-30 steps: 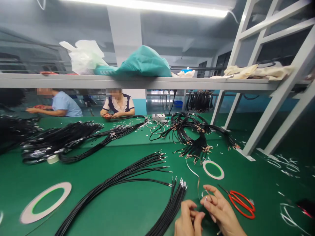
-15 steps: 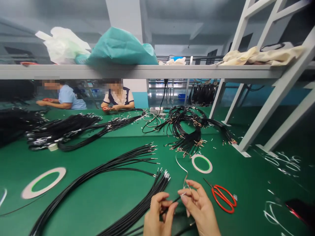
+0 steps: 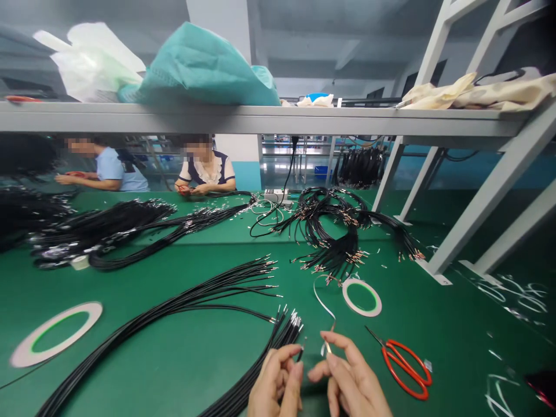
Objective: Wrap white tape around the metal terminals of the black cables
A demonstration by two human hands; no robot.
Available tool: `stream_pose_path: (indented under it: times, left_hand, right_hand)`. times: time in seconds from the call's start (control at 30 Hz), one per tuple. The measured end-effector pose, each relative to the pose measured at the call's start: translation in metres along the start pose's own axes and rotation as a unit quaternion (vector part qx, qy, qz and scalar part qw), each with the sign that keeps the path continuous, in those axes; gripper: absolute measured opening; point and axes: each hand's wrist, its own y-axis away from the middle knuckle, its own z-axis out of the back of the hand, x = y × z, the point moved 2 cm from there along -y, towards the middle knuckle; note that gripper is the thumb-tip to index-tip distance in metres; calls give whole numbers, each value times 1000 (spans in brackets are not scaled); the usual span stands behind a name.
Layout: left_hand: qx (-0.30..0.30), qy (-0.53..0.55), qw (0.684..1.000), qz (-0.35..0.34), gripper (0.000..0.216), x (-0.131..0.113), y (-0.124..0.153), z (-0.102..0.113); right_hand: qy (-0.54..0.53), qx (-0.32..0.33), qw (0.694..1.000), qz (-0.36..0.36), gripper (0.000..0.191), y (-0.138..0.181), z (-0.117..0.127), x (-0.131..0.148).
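Note:
My left hand (image 3: 274, 379) pinches a black cable (image 3: 300, 354) near its bare end, which points up between thumb and forefinger. Just across a small gap, my right hand (image 3: 354, 376) grips a narrow strip of white tape (image 3: 328, 347) with thumb and forefinger. The strip trails back towards a tape roll (image 3: 377, 302) lying beyond that hand. Left of my hands lies a long curved bundle of black cables (image 3: 143, 318) with silvery tips. Red-handled scissors (image 3: 408, 373) rest to the right of my right hand.
Another tape roll (image 3: 21, 353) lies at left. Coiled cables with coppery tips (image 3: 330, 243) and further cable bundles (image 3: 117, 223) lie farther back. A grey shelf (image 3: 304, 120) crosses above, carrying bags (image 3: 204, 69). Two co-workers (image 3: 208, 171) sit opposite.
My hands have moved apart; before, they were together at the cable. The cable end now stands up in my left hand. The view has shifted slightly.

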Motion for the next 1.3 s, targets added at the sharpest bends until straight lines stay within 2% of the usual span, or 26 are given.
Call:
stream_pose_path:
  times: [0.1,0.17,0.27,0.37,0.57,0.7,0.9,1.03,1.17,1.3]
  left_hand:
    - [9,49,999,20,35,-3,-6,1]
    - [38,70,996,49,34,-4,-8,1]
    - [118,58,989,70,29,-6,-8,-1]
    - [174,28,983,48,20,-11,-7,0]
    - [182,-25,983,-3,17,-15,-3,2]
    - [186,-48,981,-5,19,-12,-2,1]
    - [139,-40,989,39,34,-11,1,0]
    - [122,-62,991,7,26,-20,1,0]
    - [115,-35,993,-4,27,-21,1,-1]
    - [117,-29,992,-19,32,-18,2,-1]
  right_hand:
    - [34,97,994,-37,59,0,4,3]
    - [30,140,989,-46,58,-1,5,4]
    - [19,171,984,-49,53,-1,3,2]
    - [23,182,982,-51,54,2,0,-2]
    - [48,167,984,-35,65,11,1,1]
    - [35,152,987,-28,74,15,0,0]
    - [91,31,995,21,49,16,3,-7]
    - [115,-9,992,53,35,16,11,-4]
    - [117,-26,991,59,32,15,16,2]
    - [111,-73,986,99,30,18,16,9]
